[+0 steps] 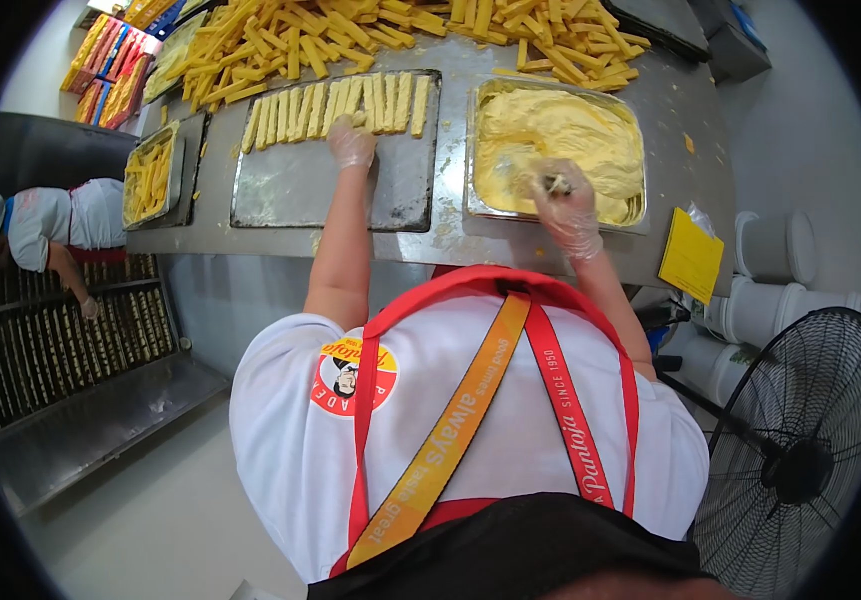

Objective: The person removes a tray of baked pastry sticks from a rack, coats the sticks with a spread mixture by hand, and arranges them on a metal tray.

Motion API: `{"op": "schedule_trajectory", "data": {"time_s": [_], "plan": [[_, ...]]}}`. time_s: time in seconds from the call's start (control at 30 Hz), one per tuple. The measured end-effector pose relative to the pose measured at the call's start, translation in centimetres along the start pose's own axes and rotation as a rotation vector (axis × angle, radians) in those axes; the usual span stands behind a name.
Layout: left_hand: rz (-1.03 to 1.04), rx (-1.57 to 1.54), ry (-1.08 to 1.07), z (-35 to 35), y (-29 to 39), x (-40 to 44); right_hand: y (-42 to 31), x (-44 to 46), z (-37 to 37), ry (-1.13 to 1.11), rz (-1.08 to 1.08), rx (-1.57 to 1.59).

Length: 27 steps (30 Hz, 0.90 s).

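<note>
At far left we see a co-worker (55, 225) with a hand over filled trays (50, 340). A small tray (176, 160) of yellow sticks stands by our desk's (695, 105) left edge. Next, the baking tray (295, 190) bears coated sticks (295, 112) along its far edge — our gloved left hand (353, 146) is at their near ends, fingers bent; we cannot tell whether they grip one. Uncoated sticks (285, 45) lie heaped at the desk's far edge. Rightward sits the metal pan (510, 212) of cream (590, 125); over its near edge our gloved right hand (570, 208) has curled fingers — on what, we cannot tell.
</note>
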State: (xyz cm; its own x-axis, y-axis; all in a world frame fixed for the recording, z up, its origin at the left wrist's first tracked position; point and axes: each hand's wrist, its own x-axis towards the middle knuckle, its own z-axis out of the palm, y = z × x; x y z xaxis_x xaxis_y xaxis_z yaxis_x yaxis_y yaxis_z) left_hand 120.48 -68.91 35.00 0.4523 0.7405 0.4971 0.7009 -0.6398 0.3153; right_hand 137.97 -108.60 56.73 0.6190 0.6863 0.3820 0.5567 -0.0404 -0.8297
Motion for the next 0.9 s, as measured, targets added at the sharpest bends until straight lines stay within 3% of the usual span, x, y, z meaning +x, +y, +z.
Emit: {"op": "schedule_trajectory", "data": {"time_s": [0.03, 0.13, 0.17, 0.27, 0.3, 0.37, 0.4, 0.43, 0.47, 0.53, 0.63, 0.7, 0.73, 0.9], "plan": [[-0.059, -0.041, 0.033, -1.1, 1.3, 0.1, -0.4, -0.1, -0.1, -0.045, 0.005, 0.053], [-0.207, -0.034, 0.138, -5.3, 4.1, -1.4, 2.9, 1.2, -0.5, -0.297, 0.328, 0.245], [-0.234, 0.055, 0.177, -6.0, 4.5, -1.8, 5.5, 2.3, -0.7, -0.195, 0.37, 0.272], [-0.172, 0.05, 0.222, -9.4, 7.5, -0.8, 7.4, 5.5, -3.2, 0.015, 0.262, -0.157], [-0.127, 0.005, 0.221, -10.8, 9.2, 0.4, 6.2, 5.4, -2.7, -0.027, 0.106, -0.378], [0.095, -0.118, 0.167, -12.9, 13.1, 4.5, 5.2, 3.3, -0.8, -0.156, -0.212, -0.377], [0.204, -0.18, 0.142, -13.2, 15.0, 6.4, 2.6, 2.9, -0.8, -0.292, -0.181, -0.225], [0.241, -0.282, 0.11, -12.3, 16.7, 8.4, 0.6, 3.0, -1.1, -0.439, -0.104, -0.116], [0.278, -0.383, 0.079, -11.0, 18.4, 10.7, 0.6, 3.2, -1.6, -0.442, 0.038, -0.06], [0.377, -0.272, -0.072, -8.6, 21.5, 15.3, 1.3, 4.6, -2.7, -0.438, 0.314, 0.053], [0.519, -0.165, -0.131, -3.5, 25.2, 21.9, 3.3, 5.9, -4.2, -0.238, 0.164, -0.209], [0.494, -0.136, -0.21, 0.2, 27.5, 27.1, 3.7, 5.7, -4.7, -0.202, 0.111, -0.185], [0.48, -0.123, -0.252, 1.7, 28.7, 29.4, 4.4, 5.5, -4.3, -0.188, -0.016, -0.251], [0.455, -0.024, -0.192, 9.4, 34.9, 36.0, 4.7, 4.8, -3.8, -0.198, 0.03, -0.182]]}}
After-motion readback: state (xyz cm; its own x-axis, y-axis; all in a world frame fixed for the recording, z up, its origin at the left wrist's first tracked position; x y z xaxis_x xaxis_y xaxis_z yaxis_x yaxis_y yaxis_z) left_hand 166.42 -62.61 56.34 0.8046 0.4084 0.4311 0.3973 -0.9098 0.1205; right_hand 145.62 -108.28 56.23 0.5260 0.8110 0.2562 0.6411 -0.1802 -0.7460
